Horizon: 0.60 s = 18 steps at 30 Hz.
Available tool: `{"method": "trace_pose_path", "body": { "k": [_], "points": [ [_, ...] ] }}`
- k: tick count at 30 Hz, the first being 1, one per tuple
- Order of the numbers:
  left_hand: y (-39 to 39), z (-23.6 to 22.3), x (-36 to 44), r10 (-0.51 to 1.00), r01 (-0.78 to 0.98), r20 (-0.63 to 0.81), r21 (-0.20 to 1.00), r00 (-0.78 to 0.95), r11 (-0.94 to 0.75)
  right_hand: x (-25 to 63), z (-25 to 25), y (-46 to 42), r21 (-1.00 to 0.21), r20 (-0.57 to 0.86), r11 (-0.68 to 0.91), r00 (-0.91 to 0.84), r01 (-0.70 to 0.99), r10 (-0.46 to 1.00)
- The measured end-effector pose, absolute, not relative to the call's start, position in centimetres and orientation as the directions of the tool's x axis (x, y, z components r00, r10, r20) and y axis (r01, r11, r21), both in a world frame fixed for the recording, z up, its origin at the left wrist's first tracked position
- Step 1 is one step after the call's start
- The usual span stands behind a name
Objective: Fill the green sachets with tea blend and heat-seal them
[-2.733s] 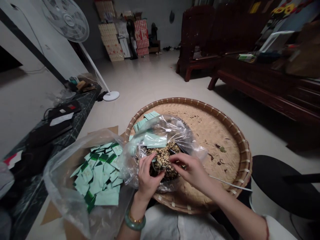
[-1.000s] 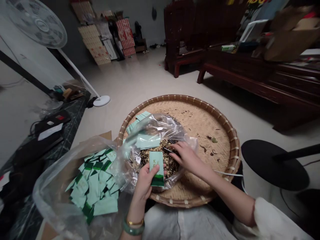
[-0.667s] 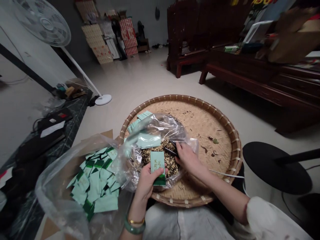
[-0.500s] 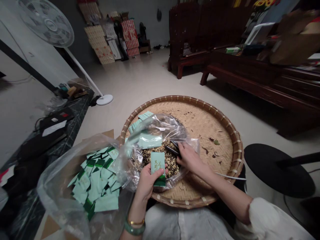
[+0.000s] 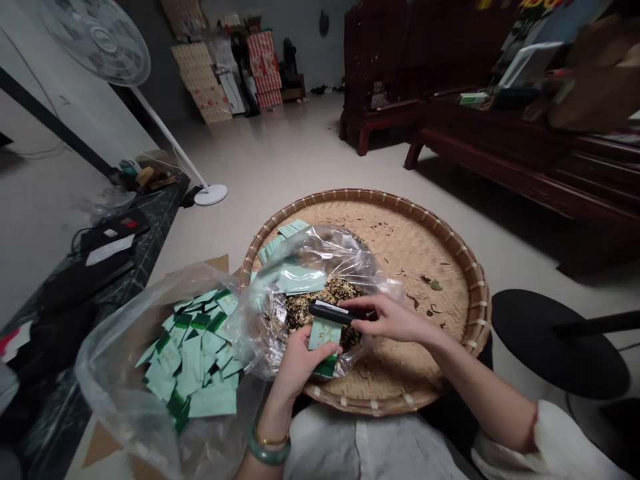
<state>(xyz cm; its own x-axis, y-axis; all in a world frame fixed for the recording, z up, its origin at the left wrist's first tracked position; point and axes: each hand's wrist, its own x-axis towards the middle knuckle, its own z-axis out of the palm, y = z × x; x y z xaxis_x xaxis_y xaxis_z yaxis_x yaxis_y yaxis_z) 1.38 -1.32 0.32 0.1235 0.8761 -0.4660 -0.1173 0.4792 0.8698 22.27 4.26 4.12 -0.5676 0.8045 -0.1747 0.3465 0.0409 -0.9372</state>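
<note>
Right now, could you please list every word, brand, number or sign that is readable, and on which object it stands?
No text can be read with certainty.
Pale green packet in the left hand: gold characters, too blurred to read.
Loose packets in the plastic bag: faint marks, too small.
Fan: hub marking, too small.
Green-and-white box: any print too small.

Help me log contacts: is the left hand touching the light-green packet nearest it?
Touching. The head view shows the left hand holding the light-green packet, its thumb lying across the front.
</note>
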Motion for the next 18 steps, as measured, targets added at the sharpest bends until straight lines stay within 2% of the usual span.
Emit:
{"method": "trace_pose_path", "body": {
  "k": [8,14,18],
  "points": [
    [-1.5,0.7,1.2,0.877,-0.143,-0.452,0.868,0.163,0.475,21.8,4.4,4.1,-0.909,-0.095,0.158,-0.564,0.384,0.821],
    [-1.9,0.0,0.8,0.861,-0.231,-0.481,0.83,0.164,0.508,21.9,3.7,4.1,-0.889,-0.078,0.171,-0.509,0.425,0.857],
    [-2.1,-0.6,0.5,0.873,-0.223,-0.472,0.843,0.126,0.489,21.7,3.3,4.1,-0.897,-0.073,0.163,-0.501,0.412,0.862]
  ]
}}
